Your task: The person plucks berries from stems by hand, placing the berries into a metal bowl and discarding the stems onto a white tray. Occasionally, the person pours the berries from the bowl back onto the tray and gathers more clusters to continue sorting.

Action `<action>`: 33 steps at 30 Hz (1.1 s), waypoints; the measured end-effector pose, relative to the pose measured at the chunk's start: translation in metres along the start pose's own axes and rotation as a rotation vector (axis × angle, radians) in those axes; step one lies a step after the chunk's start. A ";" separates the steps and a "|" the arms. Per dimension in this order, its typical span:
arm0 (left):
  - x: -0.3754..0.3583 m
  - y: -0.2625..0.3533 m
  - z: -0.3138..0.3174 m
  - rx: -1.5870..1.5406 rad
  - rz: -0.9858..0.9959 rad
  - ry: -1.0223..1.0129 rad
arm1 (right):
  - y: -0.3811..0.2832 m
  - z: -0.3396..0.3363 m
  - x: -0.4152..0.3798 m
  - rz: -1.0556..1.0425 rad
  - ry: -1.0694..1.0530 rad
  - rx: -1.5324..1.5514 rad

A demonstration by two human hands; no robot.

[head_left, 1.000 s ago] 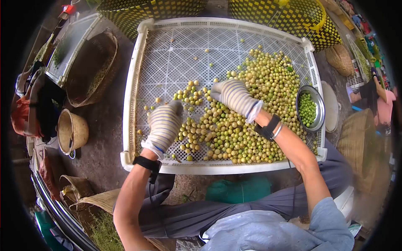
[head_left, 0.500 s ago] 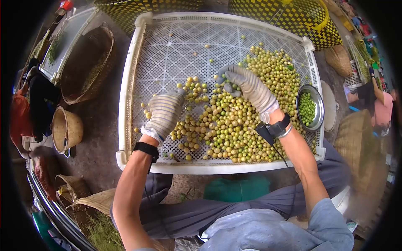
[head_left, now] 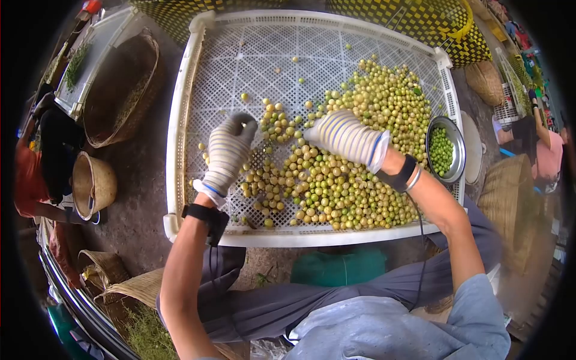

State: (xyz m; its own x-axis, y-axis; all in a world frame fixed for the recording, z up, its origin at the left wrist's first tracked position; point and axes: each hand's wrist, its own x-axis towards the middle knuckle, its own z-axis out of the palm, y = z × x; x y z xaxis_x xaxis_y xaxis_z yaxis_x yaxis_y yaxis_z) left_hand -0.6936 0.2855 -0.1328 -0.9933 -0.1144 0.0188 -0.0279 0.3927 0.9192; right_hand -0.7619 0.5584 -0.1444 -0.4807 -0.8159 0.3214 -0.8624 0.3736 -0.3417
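Observation:
A white plastic mesh tray (head_left: 240,78) in front of me holds many small round yellow-green fruits (head_left: 336,186), heaped from its middle to its right side. My left hand (head_left: 227,150), in a striped glove with dark fingertips, is over the left part of the tray; its fingers are curled in and what they hold, if anything, is hidden. My right hand (head_left: 348,137), gloved the same way, rests palm down at the heap's upper left edge. Its fingers are bent under and their tips are out of sight. A metal bowl (head_left: 461,157) of greener fruits sits at the tray's right edge.
Yellow-and-black woven baskets (head_left: 414,30) stand beyond the tray. On the left are a large wicker basket (head_left: 99,120) and a smaller tan bucket (head_left: 99,185). A person in an orange top (head_left: 30,180) is at far left, another in pink (head_left: 546,156) at far right.
My right hand has turned palm down, its fingers now folded under. My left hand has lifted slightly up and left, off the small cluster. A green fruit now lies apart above it.

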 end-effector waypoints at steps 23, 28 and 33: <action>-0.037 0.048 0.029 -0.788 -0.698 -0.248 | -0.037 -0.027 0.023 0.085 -0.434 -0.292; -0.043 0.061 0.043 -1.120 -0.636 -0.257 | -0.041 -0.071 -0.013 0.496 0.196 0.415; -0.046 0.162 0.133 -1.208 -0.618 -0.478 | -0.075 -0.164 -0.106 1.078 0.750 0.848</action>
State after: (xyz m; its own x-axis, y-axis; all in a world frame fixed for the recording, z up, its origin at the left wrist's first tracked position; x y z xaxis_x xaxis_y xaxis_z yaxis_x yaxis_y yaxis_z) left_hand -0.6670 0.4761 -0.0369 -0.8060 0.4294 -0.4074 -0.5903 -0.6331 0.5007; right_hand -0.6726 0.6893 -0.0081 -0.9787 0.1579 -0.1312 0.1415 0.0559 -0.9884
